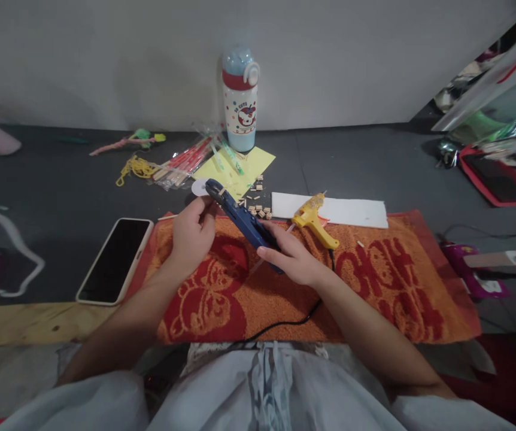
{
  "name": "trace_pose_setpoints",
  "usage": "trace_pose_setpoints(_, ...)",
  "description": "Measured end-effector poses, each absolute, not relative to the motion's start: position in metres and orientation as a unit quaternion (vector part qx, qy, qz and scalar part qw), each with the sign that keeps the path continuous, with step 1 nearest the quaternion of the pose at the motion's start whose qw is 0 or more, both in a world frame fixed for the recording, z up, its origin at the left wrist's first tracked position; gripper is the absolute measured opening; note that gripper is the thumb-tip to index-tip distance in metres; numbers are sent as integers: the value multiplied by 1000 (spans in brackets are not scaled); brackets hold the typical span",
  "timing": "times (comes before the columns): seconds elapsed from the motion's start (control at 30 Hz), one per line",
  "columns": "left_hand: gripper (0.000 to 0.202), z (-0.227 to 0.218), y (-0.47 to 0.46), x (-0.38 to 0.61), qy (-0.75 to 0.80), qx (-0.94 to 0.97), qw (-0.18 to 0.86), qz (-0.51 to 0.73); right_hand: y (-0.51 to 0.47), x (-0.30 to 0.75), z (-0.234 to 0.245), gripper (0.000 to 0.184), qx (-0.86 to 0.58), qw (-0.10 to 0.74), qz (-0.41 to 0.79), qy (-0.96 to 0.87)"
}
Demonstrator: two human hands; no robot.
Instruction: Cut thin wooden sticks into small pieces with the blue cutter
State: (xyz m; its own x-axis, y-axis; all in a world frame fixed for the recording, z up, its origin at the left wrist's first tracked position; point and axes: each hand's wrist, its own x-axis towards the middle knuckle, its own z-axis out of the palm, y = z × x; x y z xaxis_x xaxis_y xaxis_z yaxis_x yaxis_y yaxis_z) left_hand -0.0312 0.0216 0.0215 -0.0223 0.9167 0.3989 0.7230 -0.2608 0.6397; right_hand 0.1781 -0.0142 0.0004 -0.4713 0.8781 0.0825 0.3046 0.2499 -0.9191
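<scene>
Grips dark-blue tool (243,223) above orange towel (269,302) with right hand (293,256). Curls left hand (194,232) at tool's upper end, with fingers' hold unclear.

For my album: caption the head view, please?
Right fingers hold a blue tool above an orange towel, left fingers at its far end.

Likely a home craft spot: a glue gun (310,219), wooden pieces (260,214), an orange towel (267,302) and cartoon bottle (240,103) share the table (357,158).
</scene>
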Motion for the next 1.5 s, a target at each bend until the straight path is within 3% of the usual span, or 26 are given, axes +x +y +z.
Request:
trace_pose_setpoints(0.97, 22, 23, 21, -36, 626, 701, 91, 328, -12, 177, 4, 45, -430, 293, 448, -727)
trace_pose_setpoints(1.13, 24, 25, 23, -36, 587, 717, 135, 350, -12, 178, 4, 43, -427, 295, 484, -705)
trace_pose_setpoints(1.5, 21, 19, 26, -38, 612, 709, 146, 319, -12, 179, 2, 54, -417, 299, 491, -704)
